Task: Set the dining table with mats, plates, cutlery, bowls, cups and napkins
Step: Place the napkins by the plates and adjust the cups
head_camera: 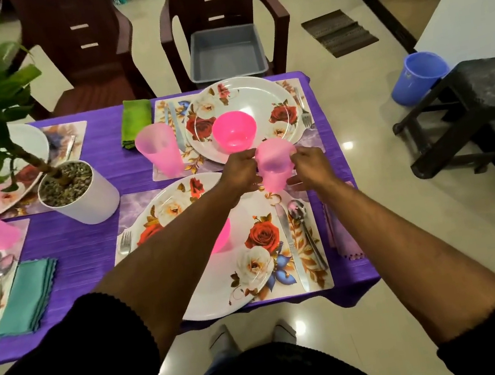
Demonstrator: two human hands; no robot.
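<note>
A translucent pink cup (274, 163) stands at the far right corner of the near floral mat (314, 277). My left hand (242, 172) grips its left side, and my right hand (309, 166) touches its right side with loosely spread fingers. The near floral plate (253, 270) lies on that mat, and my left forearm hides most of a pink bowl (223, 236) on it. A knife (291, 245) and spoon (302, 227) lie to the plate's right, a fork (125, 243) to its left. The far plate (257, 95) carries a pink bowl (233, 129), with another pink cup (158, 151) beside it.
A potted plant in a white pot (86, 200) stands mid-table on the purple cloth (85, 239). A green napkin (136, 122), a teal napkin (27, 296) and a lilac napkin (343, 237) lie by the settings. A grey tub (226, 53) sits on the far chair. A dark stool (479, 105) and blue bucket (416, 76) stand right.
</note>
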